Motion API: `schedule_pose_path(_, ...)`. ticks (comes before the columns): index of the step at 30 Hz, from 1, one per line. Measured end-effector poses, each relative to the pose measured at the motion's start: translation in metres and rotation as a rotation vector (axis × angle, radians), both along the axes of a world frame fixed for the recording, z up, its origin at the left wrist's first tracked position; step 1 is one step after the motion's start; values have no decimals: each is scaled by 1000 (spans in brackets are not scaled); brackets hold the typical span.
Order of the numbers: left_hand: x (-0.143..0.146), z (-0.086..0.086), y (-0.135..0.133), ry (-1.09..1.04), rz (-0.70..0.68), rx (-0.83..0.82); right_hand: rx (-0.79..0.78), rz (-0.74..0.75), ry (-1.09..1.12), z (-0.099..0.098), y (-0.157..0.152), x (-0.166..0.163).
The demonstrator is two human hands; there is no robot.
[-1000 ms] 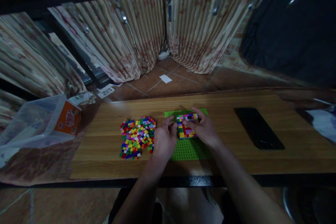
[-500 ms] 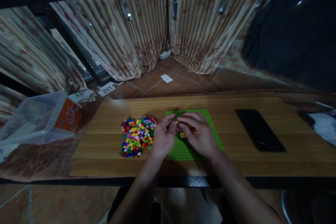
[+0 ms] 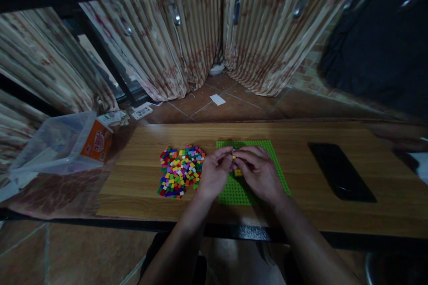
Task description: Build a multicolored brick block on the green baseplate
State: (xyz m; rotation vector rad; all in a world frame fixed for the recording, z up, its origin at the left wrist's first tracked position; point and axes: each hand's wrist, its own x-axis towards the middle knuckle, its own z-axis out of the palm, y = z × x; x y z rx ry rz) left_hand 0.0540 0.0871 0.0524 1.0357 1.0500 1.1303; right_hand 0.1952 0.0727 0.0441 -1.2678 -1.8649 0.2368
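My left hand (image 3: 216,173) and my right hand (image 3: 262,173) meet over the green studded baseplate (image 3: 242,197). Thumbs and fingers of both are pinched around a tiny yellow toy brick (image 3: 234,156), most of it covered by the fingertips. Just below, a yellow block (image 3: 238,172) shows between the hands over the plate; the right fingers partly hide it. Left of my left hand spreads a heap of small coloured bricks (image 3: 180,171).
The wooden tabletop (image 3: 130,178) carries a black phone-like slab (image 3: 341,171) on the right. Beyond its left end, a clear plastic bin (image 3: 63,142) with an orange label stands on the floor. Patterned curtains (image 3: 197,44) hang behind the table.
The whole scene has shifted rightward in view as the head turned slightly left. My fingertips have drawn closer together around the small yellow brick; both hands stay over the baseplate.
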Motion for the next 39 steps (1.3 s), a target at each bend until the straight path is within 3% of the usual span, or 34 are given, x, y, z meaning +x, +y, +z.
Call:
schedule_pose_path(10,-2,-2,1,66,40,-24,6,-28,31,-2,3,9)
schedule_pose_path(17,-7,-10,3,281,87,60,-75,-167,170,-9,9,19)
schedule_pose_path(24,-6,-10,0,549,8,165,-136,-287,149,-13,9,19)
schedule_pose_path(39,-3,-8,-4,633,-37,204,-103,-232,99,-11,10,20)
